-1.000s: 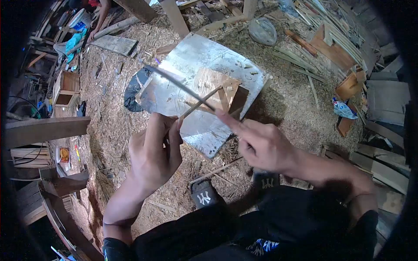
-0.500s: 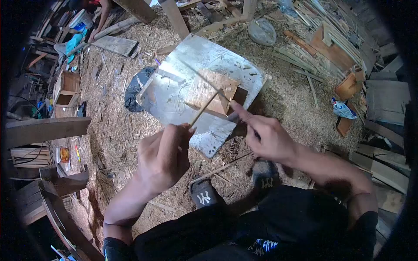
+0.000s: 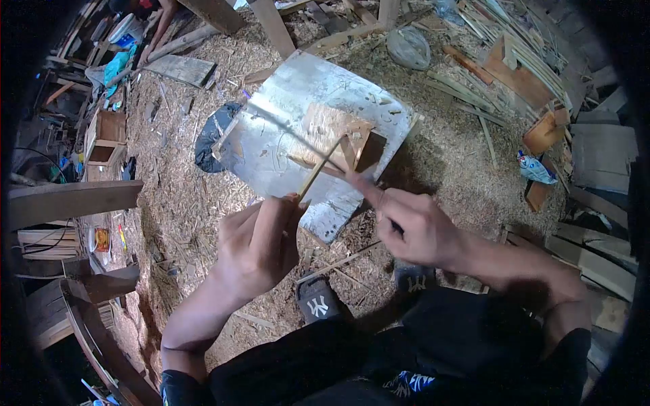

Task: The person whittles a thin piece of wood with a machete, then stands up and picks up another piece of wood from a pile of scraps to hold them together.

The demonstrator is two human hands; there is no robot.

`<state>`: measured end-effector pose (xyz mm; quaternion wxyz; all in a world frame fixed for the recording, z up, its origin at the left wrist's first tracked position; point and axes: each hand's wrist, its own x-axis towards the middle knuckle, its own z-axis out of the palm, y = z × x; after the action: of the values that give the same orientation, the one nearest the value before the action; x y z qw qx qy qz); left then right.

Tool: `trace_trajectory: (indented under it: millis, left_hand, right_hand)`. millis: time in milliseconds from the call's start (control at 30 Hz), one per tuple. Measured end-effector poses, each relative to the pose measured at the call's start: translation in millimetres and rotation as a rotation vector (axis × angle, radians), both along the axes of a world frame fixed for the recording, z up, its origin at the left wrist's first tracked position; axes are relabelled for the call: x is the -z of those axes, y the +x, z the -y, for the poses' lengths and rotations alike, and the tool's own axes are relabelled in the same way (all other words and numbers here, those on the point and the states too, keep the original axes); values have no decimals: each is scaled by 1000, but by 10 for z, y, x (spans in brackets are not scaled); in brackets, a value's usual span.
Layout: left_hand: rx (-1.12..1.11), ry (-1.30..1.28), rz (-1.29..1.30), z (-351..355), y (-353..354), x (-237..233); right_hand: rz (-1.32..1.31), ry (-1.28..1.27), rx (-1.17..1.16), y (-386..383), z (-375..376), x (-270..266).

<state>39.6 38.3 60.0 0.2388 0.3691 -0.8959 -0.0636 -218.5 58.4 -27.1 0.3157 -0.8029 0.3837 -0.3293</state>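
Note:
My left hand [image 3: 261,247] grips a thin pale wooden stick [image 3: 319,168] that points up and to the right. My right hand [image 3: 409,223] holds a long dark knife blade [image 3: 284,132], index finger stretched along it; the blade crosses the stick near its upper end. Both hands hover above a grey metal sheet [image 3: 298,88] lying on the shaving-covered ground. On the sheet sits a light wooden block [image 3: 325,125] with a small wooden frame piece [image 3: 359,142] beside it.
Wood shavings cover the floor. My two dark slippers [image 3: 318,301] show below the hands. A dark bag [image 3: 210,135] lies left of the sheet. Planks and offcuts [image 3: 521,74] pile up at the right, a wooden box [image 3: 101,139] at the left, a beam [image 3: 68,199] nearer.
The right hand drew the knife back and forth along the stick: up and right half a second ago, now lower again. The left hand shifted slightly right, still holding the stick.

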Motion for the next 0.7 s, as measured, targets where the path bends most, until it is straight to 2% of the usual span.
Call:
trace_trajectory:
  millis: [67, 133, 200, 333, 367, 467, 533, 600, 700]
  left_hand:
    - [-15, 12, 5, -10, -30, -31]
    - [-24, 6, 13, -8, -17, -53]
    - [-26, 24, -11, -10, 4, -15]
    - [-7, -45, -115, 56, -54, 43]
    - [-10, -32, -119, 62, -53, 37]
    - [-34, -5, -120, 58, -77, 18]
    - [-58, 3, -117, 46, -87, -6]
    - [-101, 5, -128, 44, -93, 7]
    - [-119, 19, -111, 70, -91, -17]
  right_hand:
    - [41, -18, -80, 35, -55, -93]
    - [57, -20, -30, 21, -16, 71]
    - [-85, 192, 109, -60, 115, 143]
    - [-10, 190, 88, -15, 7, -18]
    - [46, 39, 12, 9, -34, 34]
    - [47, 110, -16, 34, -3, -50]
    - [39, 91, 43, 9, 95, 89]
    - [-117, 182, 105, -47, 134, 117]
    - [22, 133, 51, 119, 80, 12]
